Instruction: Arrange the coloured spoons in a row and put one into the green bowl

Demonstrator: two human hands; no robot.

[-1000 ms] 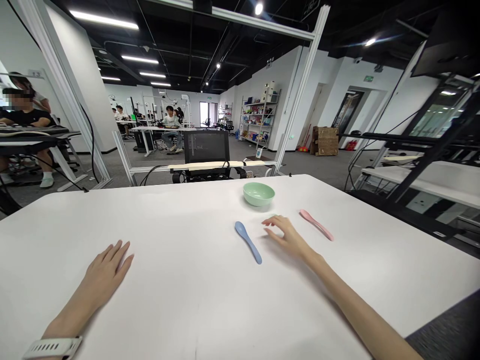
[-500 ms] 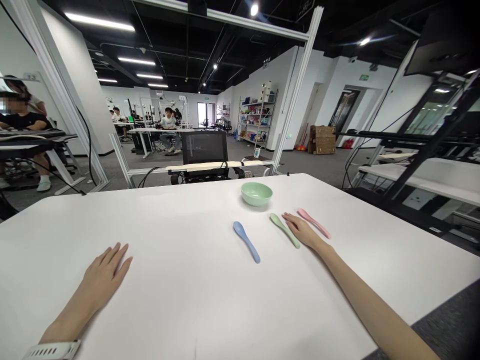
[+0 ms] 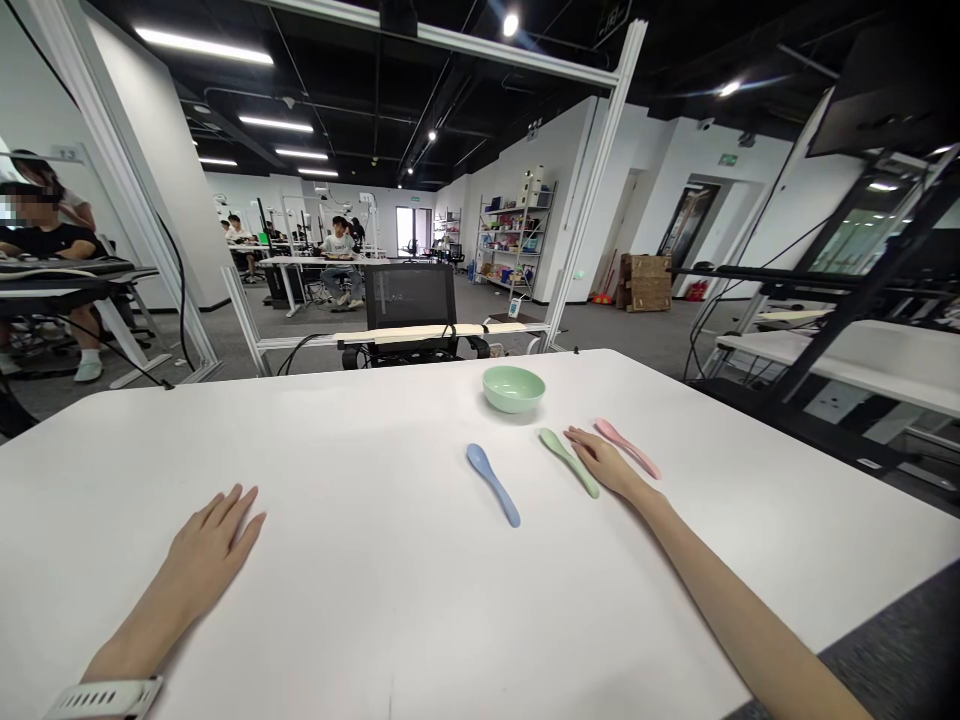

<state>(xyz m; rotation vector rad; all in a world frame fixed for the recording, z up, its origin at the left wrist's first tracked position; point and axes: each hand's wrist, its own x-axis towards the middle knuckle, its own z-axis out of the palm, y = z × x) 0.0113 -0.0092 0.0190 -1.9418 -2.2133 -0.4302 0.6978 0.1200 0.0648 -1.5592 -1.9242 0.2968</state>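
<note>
My left hand (image 3: 204,550) lies flat on the left part of the white table (image 3: 337,570), fingers spread, holding nothing. Farther right, my right hand (image 3: 602,463) rests palm down with its fingers stretched out. It sits between a green spoon (image 3: 570,464) on its left and a pink spoon (image 3: 628,448) on its right. Whether its fingers touch either spoon, I cannot tell. To the left of the green spoon lies a blue spoon (image 3: 493,486). Beyond the spoons, near the far edge, stands a light green bowl (image 3: 514,390) with no contents visible.
Past the table's far edge are a black mesh chair (image 3: 410,296) and a metal frame (image 3: 592,180). A dark rack (image 3: 817,350) stands close on the right. Several people sit at other desks in the background, with a shelf unit (image 3: 516,238) behind.
</note>
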